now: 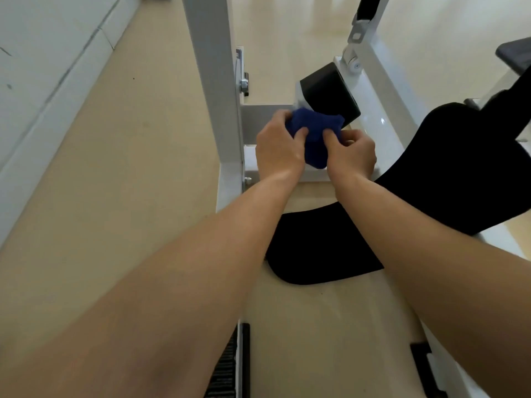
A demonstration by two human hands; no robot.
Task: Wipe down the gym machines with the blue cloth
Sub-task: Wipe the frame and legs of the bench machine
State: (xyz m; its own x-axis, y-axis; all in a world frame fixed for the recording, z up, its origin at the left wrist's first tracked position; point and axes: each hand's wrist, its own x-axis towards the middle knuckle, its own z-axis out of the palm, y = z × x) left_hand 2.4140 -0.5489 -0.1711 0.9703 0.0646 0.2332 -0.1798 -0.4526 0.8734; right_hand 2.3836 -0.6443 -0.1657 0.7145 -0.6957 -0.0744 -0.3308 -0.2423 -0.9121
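Both hands hold the blue cloth [314, 139] bunched up between them, just in front of the black block [330, 93] on the white frame [382, 110] of the gym machine. The left hand [277, 147] grips the cloth's left side, its fingers curled round the far edge and the thumb pressed into the fabric. The right hand [352, 155] pinches the right side, thumb on top and the other fingers folded under, mostly hidden. The cloth's top edge touches or nearly touches the lower corner of the block; which one, I cannot tell.

The hands seem to be gathering or refolding the cloth rather than rubbing with it, so this looks like a pause between strokes. Nothing shows which surfaces are already clean: the frame looks glossy near the block, but that could be light alone. The black seat pad [316, 248] nearer the person than the block, the larger black pad [459, 168] to the block's right, and the grey upright post [212, 67] to its left have no cloth on them now. Most of the wiping appears still ahead.
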